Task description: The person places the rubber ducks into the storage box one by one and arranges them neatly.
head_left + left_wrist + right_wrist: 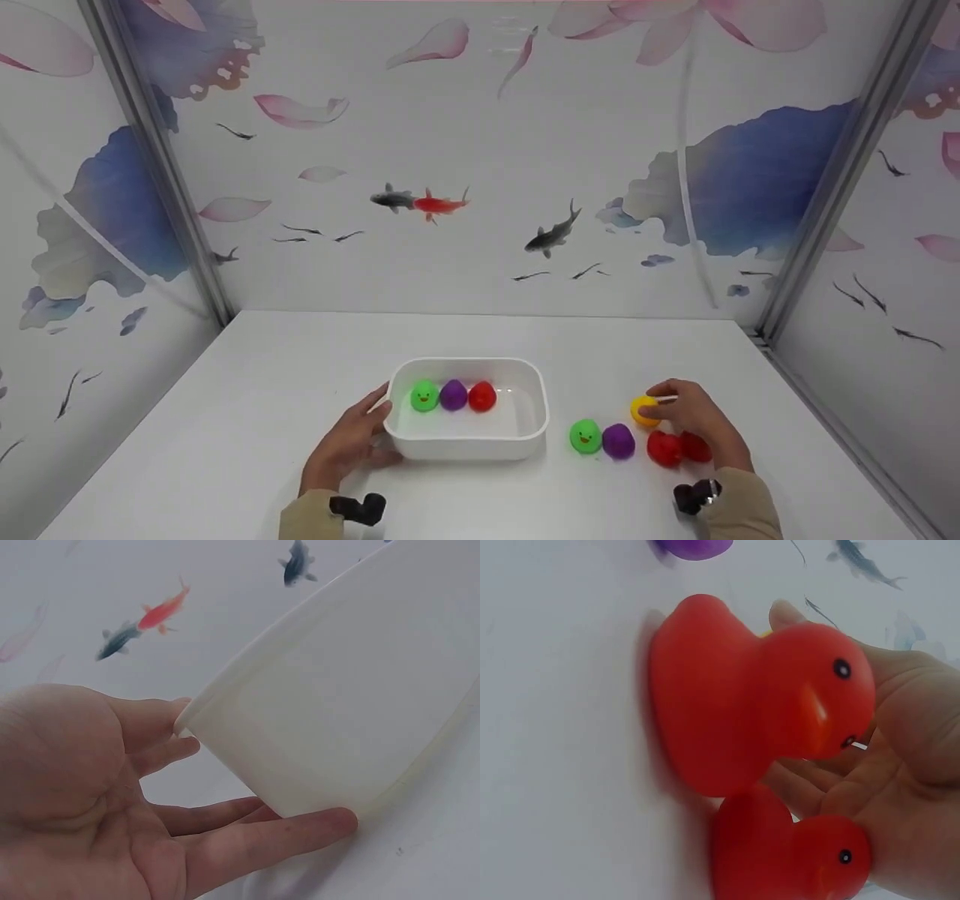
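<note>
At the left, a tan sleeve (307,516) ends at my left hand (337,450), which grips the near end of the white container (472,450), one digit up at its rim and another finger stretched along the base edge. The container sits upright on the white table (255,442). Inside it, along the left and middle, I see a row: a green duck (424,396) with its beak showing, then a purple toy (454,396), then a red toy (482,397); the right part of the floor is bare. Just beyond the container's right side, on the table, a second green duck (586,436) lies next to a second purple toy (619,442). Farther right and a little behind them is the yellow toy (643,411), pinched between the thumb and fingers of my right hand (690,416); whether it touches the table I cannot tell. In front of it lies a red duck (664,448), and at the far right another red duck (696,448) touches that one, partly hidden by my hand.
</note>
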A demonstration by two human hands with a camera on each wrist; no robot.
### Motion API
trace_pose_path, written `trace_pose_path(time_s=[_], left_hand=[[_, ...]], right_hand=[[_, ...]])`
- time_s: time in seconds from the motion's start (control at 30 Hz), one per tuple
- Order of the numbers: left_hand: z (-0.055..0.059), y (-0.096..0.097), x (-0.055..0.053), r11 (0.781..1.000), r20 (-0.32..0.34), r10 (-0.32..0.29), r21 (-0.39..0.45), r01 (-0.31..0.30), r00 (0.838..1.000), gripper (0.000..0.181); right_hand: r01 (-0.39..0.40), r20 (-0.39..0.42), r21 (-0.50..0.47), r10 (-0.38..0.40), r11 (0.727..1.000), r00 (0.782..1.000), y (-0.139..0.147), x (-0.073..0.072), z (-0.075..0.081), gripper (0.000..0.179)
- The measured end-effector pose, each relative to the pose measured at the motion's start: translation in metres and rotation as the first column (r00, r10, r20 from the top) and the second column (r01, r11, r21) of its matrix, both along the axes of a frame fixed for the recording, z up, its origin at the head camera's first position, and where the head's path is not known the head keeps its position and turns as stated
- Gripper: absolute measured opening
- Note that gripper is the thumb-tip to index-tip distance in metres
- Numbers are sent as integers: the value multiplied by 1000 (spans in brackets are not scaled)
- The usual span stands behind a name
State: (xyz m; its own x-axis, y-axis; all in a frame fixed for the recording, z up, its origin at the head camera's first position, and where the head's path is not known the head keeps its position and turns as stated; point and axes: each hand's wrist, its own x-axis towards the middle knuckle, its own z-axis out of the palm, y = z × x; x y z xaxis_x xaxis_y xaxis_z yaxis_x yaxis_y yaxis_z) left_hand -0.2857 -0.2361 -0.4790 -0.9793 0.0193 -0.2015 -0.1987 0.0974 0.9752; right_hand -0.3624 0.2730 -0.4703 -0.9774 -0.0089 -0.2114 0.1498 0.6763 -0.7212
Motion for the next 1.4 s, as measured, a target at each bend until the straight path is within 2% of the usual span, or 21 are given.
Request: trace_pose_path(time_s=[0.37,0.63,1.03,1.4], left_hand=[[1,0,1,1000,24,19,-7,-19,1000,60],[1,0,1,1000,2,13,23,-13,1000,57],[0,0,1,1000,2,8,-3,-8,1000,59],[0,1,-1,999,4,4,44,-4,1000,58]], right_hand=[[27,-18,8,-27,1000,999,-5,-1,3,56],[-28,-94,11,29,1000,995,-15,1,15,57],[-58,-159,-39,51,998,986,-39,7,31,53],[-107,-222,-70,89,992,971,-68,3,43,47]])
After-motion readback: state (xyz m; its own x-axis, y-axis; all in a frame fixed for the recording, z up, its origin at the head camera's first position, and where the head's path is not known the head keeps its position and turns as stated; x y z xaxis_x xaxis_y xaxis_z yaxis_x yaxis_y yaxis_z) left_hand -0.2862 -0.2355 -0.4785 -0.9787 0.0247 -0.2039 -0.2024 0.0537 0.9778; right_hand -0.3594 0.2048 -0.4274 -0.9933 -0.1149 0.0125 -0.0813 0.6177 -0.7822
